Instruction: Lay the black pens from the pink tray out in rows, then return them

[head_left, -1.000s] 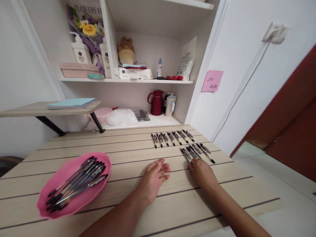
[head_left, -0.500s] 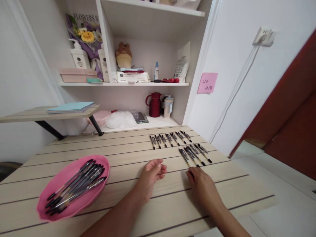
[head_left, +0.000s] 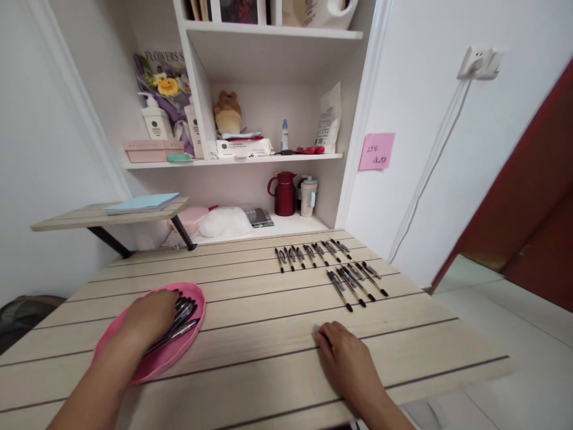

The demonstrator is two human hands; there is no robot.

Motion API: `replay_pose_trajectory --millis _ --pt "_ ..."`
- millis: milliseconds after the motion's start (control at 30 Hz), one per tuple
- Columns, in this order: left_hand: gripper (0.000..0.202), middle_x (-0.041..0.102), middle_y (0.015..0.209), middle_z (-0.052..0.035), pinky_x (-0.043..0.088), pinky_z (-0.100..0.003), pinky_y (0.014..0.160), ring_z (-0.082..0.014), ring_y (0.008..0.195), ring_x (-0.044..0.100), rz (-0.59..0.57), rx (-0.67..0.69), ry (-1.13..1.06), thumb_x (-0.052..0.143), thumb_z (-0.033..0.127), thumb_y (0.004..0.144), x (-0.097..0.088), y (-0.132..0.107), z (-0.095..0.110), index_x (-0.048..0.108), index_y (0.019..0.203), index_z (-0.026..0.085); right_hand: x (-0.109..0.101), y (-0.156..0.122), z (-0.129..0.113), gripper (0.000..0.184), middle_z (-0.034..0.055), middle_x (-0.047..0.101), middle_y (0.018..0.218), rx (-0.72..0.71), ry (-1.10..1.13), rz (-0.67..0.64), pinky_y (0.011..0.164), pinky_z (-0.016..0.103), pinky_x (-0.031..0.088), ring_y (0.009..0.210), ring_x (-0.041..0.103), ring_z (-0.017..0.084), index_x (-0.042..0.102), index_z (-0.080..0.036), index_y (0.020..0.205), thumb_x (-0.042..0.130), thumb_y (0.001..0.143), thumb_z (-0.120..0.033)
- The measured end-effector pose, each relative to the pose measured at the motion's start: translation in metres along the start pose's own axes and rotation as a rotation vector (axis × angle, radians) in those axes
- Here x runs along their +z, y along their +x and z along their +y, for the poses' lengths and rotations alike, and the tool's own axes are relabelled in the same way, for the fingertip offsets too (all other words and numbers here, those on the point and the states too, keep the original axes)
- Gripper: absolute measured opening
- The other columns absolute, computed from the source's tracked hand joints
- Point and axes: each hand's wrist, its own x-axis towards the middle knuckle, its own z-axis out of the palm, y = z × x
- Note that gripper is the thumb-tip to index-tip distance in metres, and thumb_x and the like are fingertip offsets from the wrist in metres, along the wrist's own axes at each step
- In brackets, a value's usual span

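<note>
A pink oval tray (head_left: pixel 197 306) lies at the left of the wooden table (head_left: pixel 268 358) and holds several black pens (head_left: pixel 184 316). My left hand (head_left: pixel 150 319) is in the tray on top of those pens, its fingers bent down and hidden by the back of the hand. My right hand (head_left: pixel 347 358) rests palm down on the bare table near the front edge, holding nothing. Beyond it, two rows of black pens are laid out side by side: a back row (head_left: pixel 311 254) and a shorter front row (head_left: pixel 356 280).
White shelves behind the table hold a red jug (head_left: pixel 285 194), a cup (head_left: pixel 308 196), bottles, a box and a soft toy. A small raised shelf (head_left: pixel 107 215) with blue paper stands at the left. A pink note (head_left: pixel 376 151) is on the wall; the table's right edge drops to the floor.
My left hand has moved from the table's middle leftward into the pink tray. My right hand has drawn back from the front row of pens toward the near edge.
</note>
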Motion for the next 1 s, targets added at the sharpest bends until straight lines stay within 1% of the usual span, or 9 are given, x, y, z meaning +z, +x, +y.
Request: replay_pose_trajectory --millis 100,333,500,633,700,767,833,900,1000 --pt "0.028 0.066 0.090 -0.0137 0.039 -0.035 0.065 -0.0290 0.080 0.060 -0.074 -0.001 0.066 0.042 0.017 0.070 0.015 -0.007 -0.011 0.064 0.088 0.019 -0.001 0.000 -0.001 0.023 0.0015 0.057 0.068 0.002 -0.018 -0.011 0.049 0.024 0.024 0.058 0.054 0.013 0.050 -0.020 0.068 0.036 0.086 -0.022" --pt "0.029 0.066 0.088 -0.0168 0.038 -0.035 0.064 -0.0298 0.080 0.060 0.042 -0.022 0.264 0.038 0.016 0.074 0.021 -0.018 0.002 0.061 0.091 0.015 -0.003 -0.001 -0.001 0.024 0.0014 0.058 0.070 0.023 0.007 -0.015 0.048 0.025 0.024 0.058 0.054 0.013 0.050 -0.021 0.067 0.035 0.086 -0.024" --pt "0.024 0.066 0.082 -0.0165 0.037 -0.034 0.061 -0.0295 0.075 0.060 0.079 -0.056 0.211 0.040 0.021 0.074 0.020 -0.019 -0.002 0.061 0.083 0.014 -0.002 -0.001 -0.001 0.024 0.0019 0.058 0.069 0.022 0.040 -0.002 0.050 0.025 0.026 0.060 0.054 0.014 0.051 -0.021 0.067 0.035 0.085 -0.025" --pt "0.019 0.064 0.073 -0.0084 0.036 -0.029 0.058 -0.0234 0.069 0.058 0.238 -0.072 -0.111 0.045 0.031 0.073 0.007 -0.026 0.004 0.058 0.077 0.017 -0.002 -0.001 0.002 0.024 0.0025 0.059 0.069 0.039 0.094 0.000 0.053 0.025 0.029 0.062 0.055 0.015 0.053 -0.020 0.067 0.036 0.083 -0.025" --pt "0.021 0.063 0.071 -0.0036 0.038 -0.026 0.059 -0.0188 0.066 0.057 0.332 0.011 -0.436 0.050 0.036 0.072 0.002 -0.032 0.020 0.056 0.080 0.018 -0.003 0.001 0.004 0.025 0.0027 0.060 0.068 0.068 0.153 -0.006 0.054 0.025 0.030 0.063 0.055 0.016 0.054 -0.020 0.065 0.037 0.082 -0.028" --pt "0.025 0.062 0.073 -0.0017 0.041 -0.024 0.060 -0.0156 0.066 0.058 0.356 0.117 -0.838 0.055 0.038 0.070 0.001 -0.038 0.047 0.055 0.086 0.018 -0.004 0.006 0.003 0.027 0.0024 0.061 0.065 0.103 0.268 -0.010 0.055 0.025 0.032 0.062 0.054 0.016 0.055 -0.020 0.062 0.039 0.081 -0.032" --pt "0.030 0.061 0.073 -0.0009 0.043 -0.023 0.057 -0.0138 0.064 0.058 0.258 0.181 -1.173 0.058 0.035 0.068 0.007 -0.043 0.082 0.054 0.092 0.017 -0.005 0.012 -0.004 0.032 0.0021 0.060 0.059 0.131 0.459 -0.013 0.055 0.025 0.033 0.059 0.053 0.016 0.057 -0.019 0.060 0.041 0.079 -0.039" --pt "0.031 0.058 0.069 0.0005 0.041 -0.021 0.047 -0.0108 0.053 0.055 0.013 0.186 -1.416 0.059 0.032 0.066 0.019 -0.047 0.119 0.054 0.093 0.016 -0.006 0.021 -0.018 0.036 0.0026 0.061 0.060 0.154 0.726 -0.017 0.055 0.026 0.037 0.060 0.055 0.017 0.060 -0.018 0.067 0.041 0.079 -0.047" --pt "0.025 0.056 0.064 0.0013 0.031 -0.017 0.039 -0.0051 0.042 0.046 -0.317 0.202 -1.608 0.060 0.027 0.064 0.045 -0.051 0.164 0.055 0.085 0.014 -0.003 0.038 -0.043 0.044 0.0052 0.065 0.071 0.220 1.126 0.007 0.055 0.026 0.041 0.066 0.058 0.018 0.061 -0.016 0.087 0.041 0.076 -0.055"
